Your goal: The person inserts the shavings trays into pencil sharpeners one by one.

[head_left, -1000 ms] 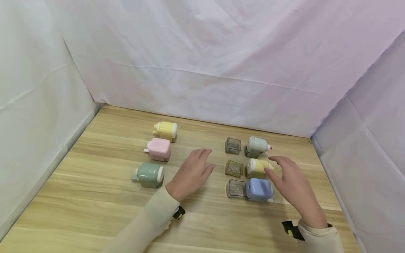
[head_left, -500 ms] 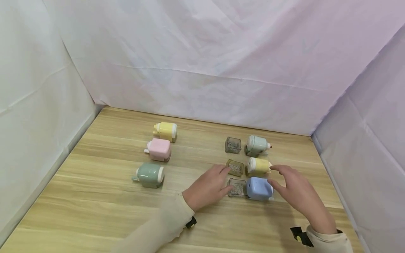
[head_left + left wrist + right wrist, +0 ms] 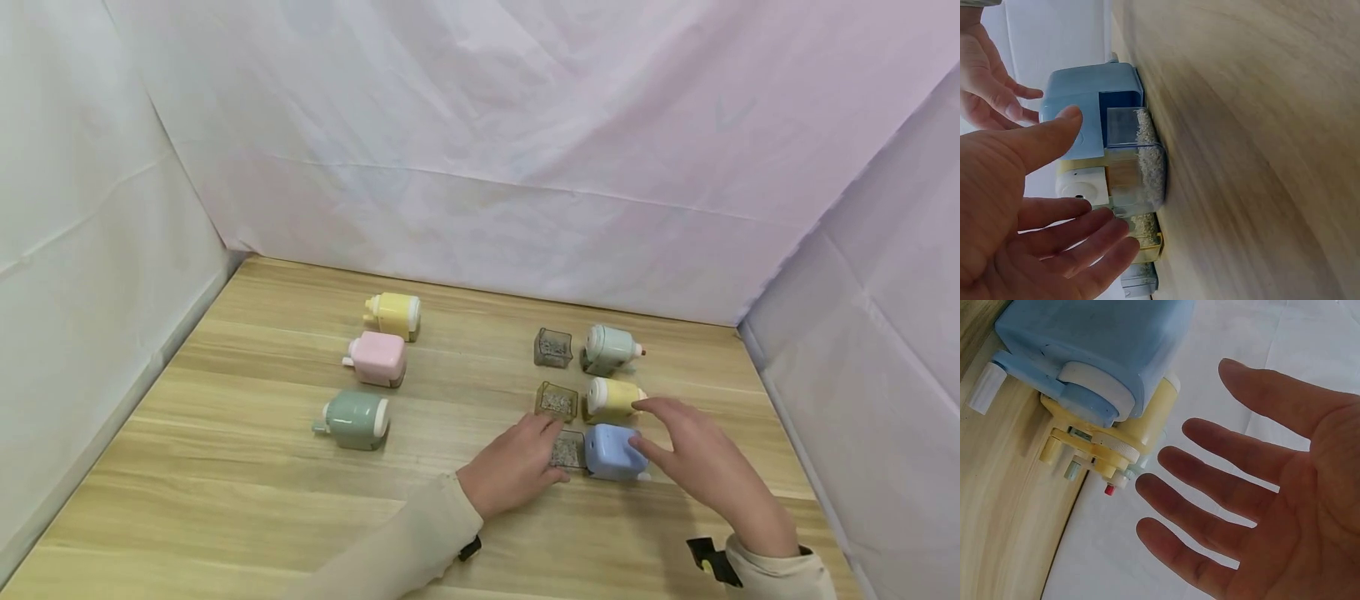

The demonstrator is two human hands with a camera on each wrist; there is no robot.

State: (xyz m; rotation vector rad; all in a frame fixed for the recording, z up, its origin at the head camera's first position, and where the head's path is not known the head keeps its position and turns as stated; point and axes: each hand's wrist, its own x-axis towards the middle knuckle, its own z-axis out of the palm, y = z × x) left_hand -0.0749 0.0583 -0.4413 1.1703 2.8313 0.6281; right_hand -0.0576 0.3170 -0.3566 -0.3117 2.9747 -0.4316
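Observation:
A blue crank pencil sharpener (image 3: 613,452) stands at the front of the right-hand row. Its clear drawer (image 3: 1152,165), holding pale shavings, sits at the opening in its base; I cannot tell if its end is still inside. My left hand (image 3: 513,468) reaches round that drawer with thumb and fingers spread apart, hiding part of it in the head view. My right hand (image 3: 701,467) hovers at the crank side of the blue sharpener, fingers extended and apart from it in the right wrist view. Behind stand a yellow sharpener (image 3: 611,398) and its separate yellowish drawer (image 3: 556,402) of shavings.
At the back right, a pale green sharpener (image 3: 611,348) stands beside a grey drawer (image 3: 553,347) of shavings. On the left are a yellow sharpener (image 3: 397,314), a pink one (image 3: 378,358) and a dark green one (image 3: 356,419). White cloth (image 3: 480,150) walls the wooden table.
My left hand has moved right and toward the front, from bare table to the blue sharpener's drawer. My right hand has shifted from the yellow sharpener toward the blue one.

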